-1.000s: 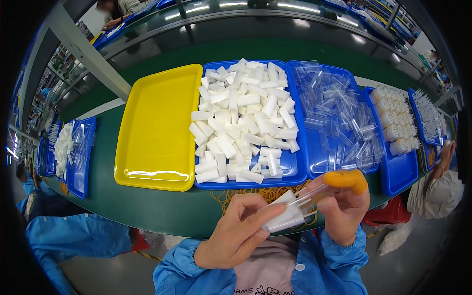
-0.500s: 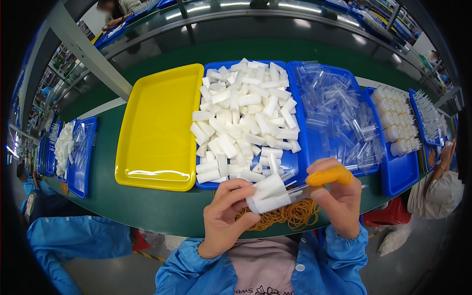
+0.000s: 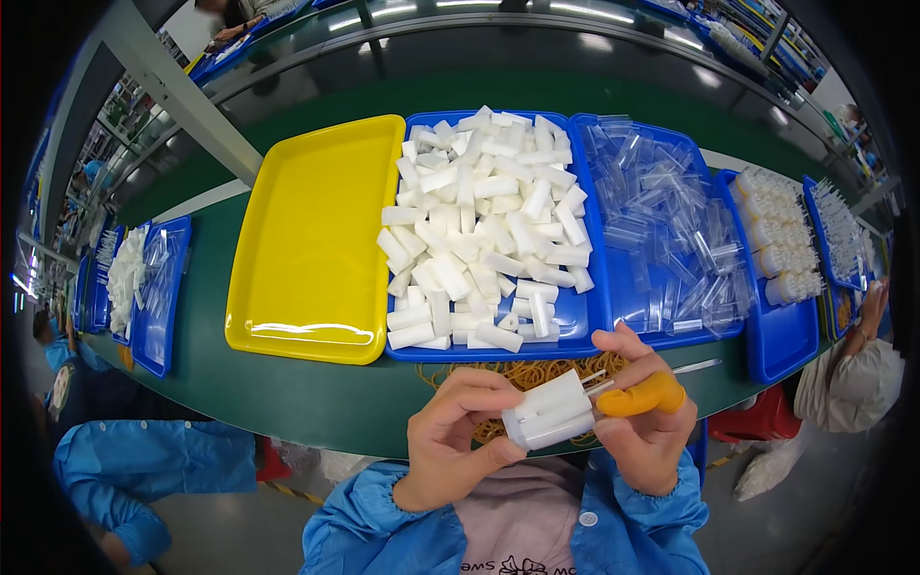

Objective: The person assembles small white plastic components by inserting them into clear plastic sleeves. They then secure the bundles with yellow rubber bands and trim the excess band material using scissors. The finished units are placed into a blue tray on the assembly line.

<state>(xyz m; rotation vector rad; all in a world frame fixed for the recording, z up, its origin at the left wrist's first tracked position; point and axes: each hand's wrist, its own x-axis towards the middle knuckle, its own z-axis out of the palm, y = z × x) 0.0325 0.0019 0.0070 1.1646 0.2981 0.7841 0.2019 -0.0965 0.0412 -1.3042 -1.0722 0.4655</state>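
Note:
In front of my chest I hold a white cluster of short cylindrical pieces (image 3: 554, 407) on a pale round base, with thin pins jutting from its right end. My left hand (image 3: 460, 436) grips the base between thumb and fingers. At the pin end, my right hand (image 3: 647, 407) has its thumb and index finger closed against the cluster; the index finger wears an orange finger cot (image 3: 644, 397). A glossy clear layer shows over the lower piece. Behind my hands lie brown rubber bands (image 3: 522, 370), partly hidden.
Beyond my hands stand a yellow tray (image 3: 311, 249), a blue tray of loose white cylinders (image 3: 479, 220) and a blue tray of clear plastic tubes (image 3: 661, 220). A blue tray with white assemblies (image 3: 774, 240) is at the right. Other people sit on both sides.
The clear tube that stretched between the cluster and my right fingers no longer sticks out. My right hand has moved in against the cluster, which has shifted slightly right and nearer.

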